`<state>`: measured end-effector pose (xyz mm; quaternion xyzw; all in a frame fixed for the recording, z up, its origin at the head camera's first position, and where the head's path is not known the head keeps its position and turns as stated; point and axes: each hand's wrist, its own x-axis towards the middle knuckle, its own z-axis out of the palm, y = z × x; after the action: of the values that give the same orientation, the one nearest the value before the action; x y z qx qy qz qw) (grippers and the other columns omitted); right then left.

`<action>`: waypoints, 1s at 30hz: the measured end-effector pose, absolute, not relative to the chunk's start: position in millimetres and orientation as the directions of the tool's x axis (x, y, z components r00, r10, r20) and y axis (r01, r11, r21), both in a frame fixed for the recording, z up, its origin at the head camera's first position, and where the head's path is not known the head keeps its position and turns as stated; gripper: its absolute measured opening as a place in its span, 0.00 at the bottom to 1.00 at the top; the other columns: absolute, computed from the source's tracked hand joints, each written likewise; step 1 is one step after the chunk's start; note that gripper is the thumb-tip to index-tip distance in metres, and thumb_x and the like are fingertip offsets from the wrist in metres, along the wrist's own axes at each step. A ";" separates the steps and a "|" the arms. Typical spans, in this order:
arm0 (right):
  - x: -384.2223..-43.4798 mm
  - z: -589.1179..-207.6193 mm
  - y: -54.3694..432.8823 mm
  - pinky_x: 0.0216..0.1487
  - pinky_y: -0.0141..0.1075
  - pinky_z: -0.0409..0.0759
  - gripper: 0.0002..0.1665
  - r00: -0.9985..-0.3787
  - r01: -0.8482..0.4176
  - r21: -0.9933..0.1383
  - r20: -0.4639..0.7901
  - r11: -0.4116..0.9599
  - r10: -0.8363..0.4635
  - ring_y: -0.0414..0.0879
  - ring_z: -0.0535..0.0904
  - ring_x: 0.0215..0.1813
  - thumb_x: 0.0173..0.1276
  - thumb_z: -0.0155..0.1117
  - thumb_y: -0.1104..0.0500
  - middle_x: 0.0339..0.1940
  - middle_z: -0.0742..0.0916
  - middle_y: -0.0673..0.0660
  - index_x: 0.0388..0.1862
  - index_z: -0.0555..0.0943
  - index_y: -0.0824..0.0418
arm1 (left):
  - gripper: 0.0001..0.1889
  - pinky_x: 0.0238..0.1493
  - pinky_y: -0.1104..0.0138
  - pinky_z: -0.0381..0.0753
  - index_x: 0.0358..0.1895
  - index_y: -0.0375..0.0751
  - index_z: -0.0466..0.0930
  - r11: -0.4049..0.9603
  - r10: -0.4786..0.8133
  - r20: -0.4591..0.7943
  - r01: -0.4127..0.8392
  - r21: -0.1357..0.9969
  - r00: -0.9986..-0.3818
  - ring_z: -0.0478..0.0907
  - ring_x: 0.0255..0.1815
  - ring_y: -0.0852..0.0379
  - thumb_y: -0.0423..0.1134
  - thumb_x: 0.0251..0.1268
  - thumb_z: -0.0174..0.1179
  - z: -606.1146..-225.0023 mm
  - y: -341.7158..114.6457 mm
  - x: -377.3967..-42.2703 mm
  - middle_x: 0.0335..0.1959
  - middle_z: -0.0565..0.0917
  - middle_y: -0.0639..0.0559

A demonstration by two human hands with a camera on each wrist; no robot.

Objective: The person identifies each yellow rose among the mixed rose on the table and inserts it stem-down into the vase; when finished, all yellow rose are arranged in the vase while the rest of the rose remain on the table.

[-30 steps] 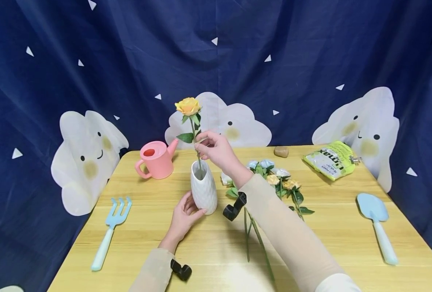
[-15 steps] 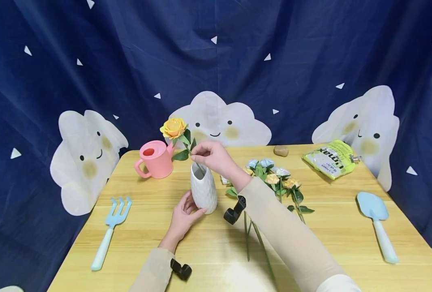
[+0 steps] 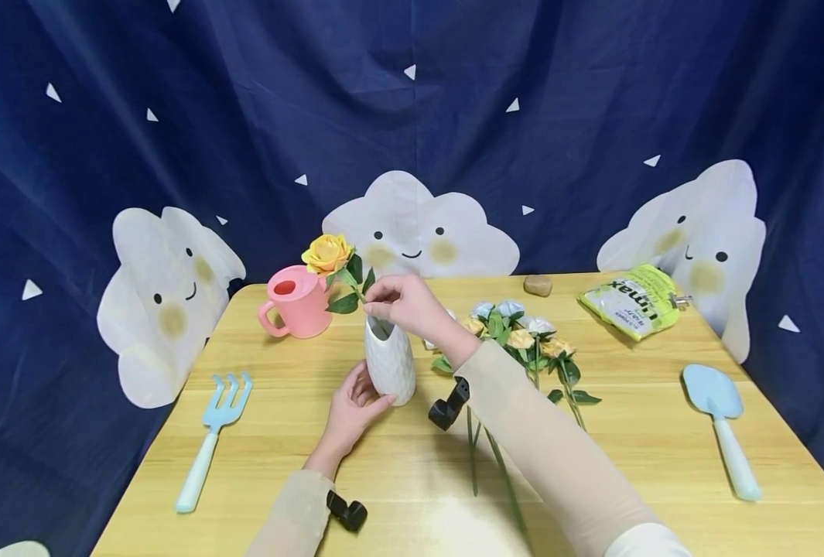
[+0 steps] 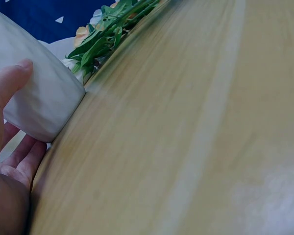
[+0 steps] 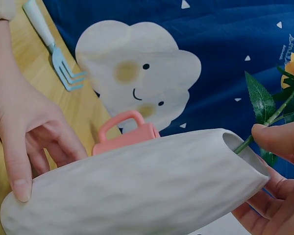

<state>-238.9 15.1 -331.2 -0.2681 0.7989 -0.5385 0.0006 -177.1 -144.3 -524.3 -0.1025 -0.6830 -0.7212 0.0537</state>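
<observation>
A white textured vase (image 3: 390, 363) stands on the wooden table. Around its lower part curl the thumb and fingers of my left hand (image 3: 353, 406), the thumb lying on the near side in the left wrist view. My right hand (image 3: 412, 305) is at the vase's mouth and pinches the green stem of a yellow rose (image 3: 327, 254). The rose leans left over the rim, and its stem (image 5: 244, 145) runs down into the opening in the right wrist view. The stem's lower end is hidden inside the vase.
Several loose roses (image 3: 521, 339) lie right of the vase, partly behind my right arm. A pink watering can (image 3: 299, 303) stands at back left, a blue hand fork (image 3: 214, 433) at left. Rightward lie a blue trowel (image 3: 721, 425), a green bag (image 3: 630, 302) and a stone (image 3: 538, 285).
My right hand has come down to the vase's mouth. The yellow rose has sunk lower and tipped left, with its stem deeper in the vase. My left hand has stayed in place.
</observation>
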 end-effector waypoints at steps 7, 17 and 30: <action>-237.6 -330.3 15.9 0.35 0.31 0.77 0.02 -0.850 -0.443 -0.846 0.292 0.297 -0.438 0.43 0.77 0.32 0.60 0.67 0.65 0.29 0.84 0.52 0.31 0.84 0.64 | 0.38 0.58 0.63 0.72 0.65 0.38 0.64 -0.061 0.071 0.216 0.212 0.975 -0.974 0.71 0.57 0.48 0.28 0.46 0.71 -522.8 -143.8 -176.7 0.58 0.73 0.42; -236.6 -331.8 16.5 0.37 0.31 0.77 0.02 -0.848 -0.454 -0.838 0.303 0.302 -0.434 0.43 0.77 0.34 0.59 0.67 0.66 0.30 0.83 0.53 0.31 0.83 0.64 | 0.38 0.60 0.59 0.70 0.65 0.31 0.61 -0.067 0.088 0.191 0.186 0.980 -0.978 0.69 0.58 0.43 0.22 0.47 0.67 -504.8 -140.1 -170.2 0.59 0.71 0.37; -233.9 -332.4 29.3 0.38 0.33 0.78 0.02 -0.860 -0.441 -0.846 0.303 0.300 -0.411 0.44 0.77 0.36 0.59 0.67 0.65 0.31 0.83 0.52 0.32 0.83 0.62 | 0.38 0.59 0.60 0.71 0.65 0.34 0.63 -0.047 0.066 0.193 0.190 0.981 -0.979 0.70 0.57 0.43 0.24 0.47 0.69 -510.4 -141.5 -171.5 0.58 0.72 0.39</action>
<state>-233.9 29.3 -332.4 -0.2644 0.8061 -0.5292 -0.0142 -171.5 -141.5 -510.4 -0.0930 -0.6888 -0.7177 0.0430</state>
